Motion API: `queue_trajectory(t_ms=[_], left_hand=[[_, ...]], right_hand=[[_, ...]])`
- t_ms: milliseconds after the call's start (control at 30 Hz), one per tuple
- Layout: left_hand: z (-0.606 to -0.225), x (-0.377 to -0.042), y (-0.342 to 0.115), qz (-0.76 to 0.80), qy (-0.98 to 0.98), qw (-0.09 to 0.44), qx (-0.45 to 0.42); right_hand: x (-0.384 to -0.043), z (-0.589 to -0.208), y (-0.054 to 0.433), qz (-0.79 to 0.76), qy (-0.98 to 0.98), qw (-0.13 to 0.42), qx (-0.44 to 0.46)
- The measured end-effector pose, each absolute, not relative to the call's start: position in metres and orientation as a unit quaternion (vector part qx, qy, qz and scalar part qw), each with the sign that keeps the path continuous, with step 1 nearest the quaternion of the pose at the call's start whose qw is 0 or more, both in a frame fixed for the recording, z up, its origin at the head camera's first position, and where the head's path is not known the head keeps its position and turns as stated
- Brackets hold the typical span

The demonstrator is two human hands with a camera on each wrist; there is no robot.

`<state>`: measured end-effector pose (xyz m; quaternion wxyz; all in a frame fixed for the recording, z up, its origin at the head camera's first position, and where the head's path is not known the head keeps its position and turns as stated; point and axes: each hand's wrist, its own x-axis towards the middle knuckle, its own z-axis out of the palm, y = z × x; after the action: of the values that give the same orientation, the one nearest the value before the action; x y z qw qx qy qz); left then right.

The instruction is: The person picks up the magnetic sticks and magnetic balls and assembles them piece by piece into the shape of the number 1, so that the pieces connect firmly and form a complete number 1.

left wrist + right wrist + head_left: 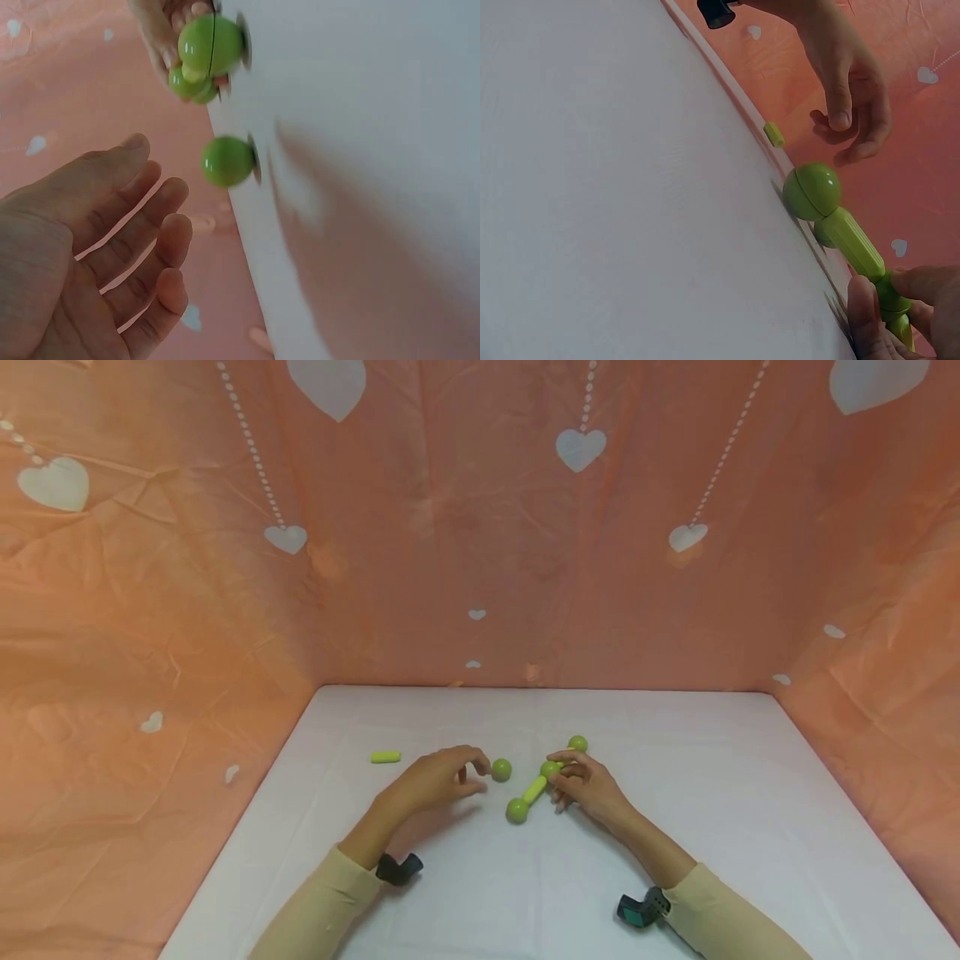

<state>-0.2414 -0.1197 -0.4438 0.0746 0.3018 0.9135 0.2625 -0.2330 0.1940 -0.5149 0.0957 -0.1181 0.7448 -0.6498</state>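
- so the right hand is pinching the middle ball of a green ball-and-stick chain
- left hand is hovering left of the chain, fingers loosely curved and kinda parted
- loose green ball is sitting between that hand and the chain
- loose stick is lying farther left of the chain
- white table is spreading out below the chain, orange backdrop is hanging behind it

Right fingers pinch middle green ball.
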Motion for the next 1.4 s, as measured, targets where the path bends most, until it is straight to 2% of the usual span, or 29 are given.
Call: queue_trajectory(t_ms=[467,833,1400], left_hand=[[-0.443,-0.255,-0.171,0.248,0.927,0.042,0.278],[-0.446,-0.265,-0.205,0.253,0.937,0.045,0.238],[-0.453,-0.274,-0.237,0.215,0.956,0.014,0.201]], right_hand=[[-0.234,-0.516,0.192,-0.647,0.749,0.097,-0.111],[-0.235,-0.52,0.192,-0.652,0.742,0.097,-0.124],[-0.234,-0.515,0.192,-0.65,0.745,0.099,-0.116]])
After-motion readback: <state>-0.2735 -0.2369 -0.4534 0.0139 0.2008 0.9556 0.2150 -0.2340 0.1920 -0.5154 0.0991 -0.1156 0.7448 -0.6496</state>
